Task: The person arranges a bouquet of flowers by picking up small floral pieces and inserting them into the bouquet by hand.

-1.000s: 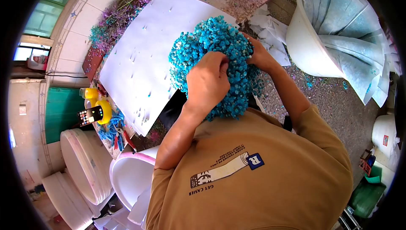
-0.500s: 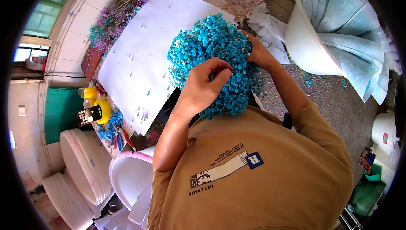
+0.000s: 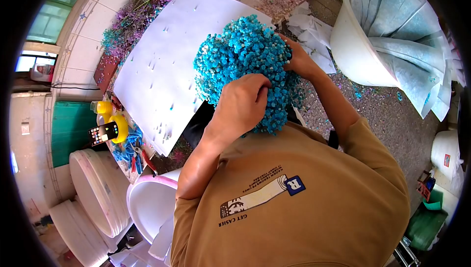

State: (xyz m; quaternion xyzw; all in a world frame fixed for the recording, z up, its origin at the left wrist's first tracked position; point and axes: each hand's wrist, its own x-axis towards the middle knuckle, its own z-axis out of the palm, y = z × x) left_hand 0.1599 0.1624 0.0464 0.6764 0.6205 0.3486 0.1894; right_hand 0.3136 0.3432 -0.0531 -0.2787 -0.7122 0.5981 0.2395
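Observation:
A thick bunch of blue-dyed baby's breath [image 3: 240,46] with some whitish blossoms is held upright in front of my chest. My right hand [image 3: 298,60] is wrapped round its far right side, with the fingertips hidden behind the blossoms. Over the near side of the bunch lies my left hand [image 3: 241,104], back up, fingers curled and pressed together at the flower heads. What its fingertips pinch, if anything, is hidden. White paper sheets [image 3: 152,71] lie beyond and to the left of the bunch, dotted with loose bits of blossom.
Purple and teal dried flowers [image 3: 130,26] lie at the far left. A phone [image 3: 103,133] leans by a yellow tape roll [image 3: 120,128], near red-handled pliers [image 3: 148,161]. White tubs [image 3: 147,203] stand at lower left. Another white tub [image 3: 355,46] with pale blue wrapping [image 3: 392,17] stands at right.
My left hand has turned over so its back faces up, and its fingertips have dropped onto the blossoms; the thumb is now mostly hidden. My right hand and the bunch stay nearly still.

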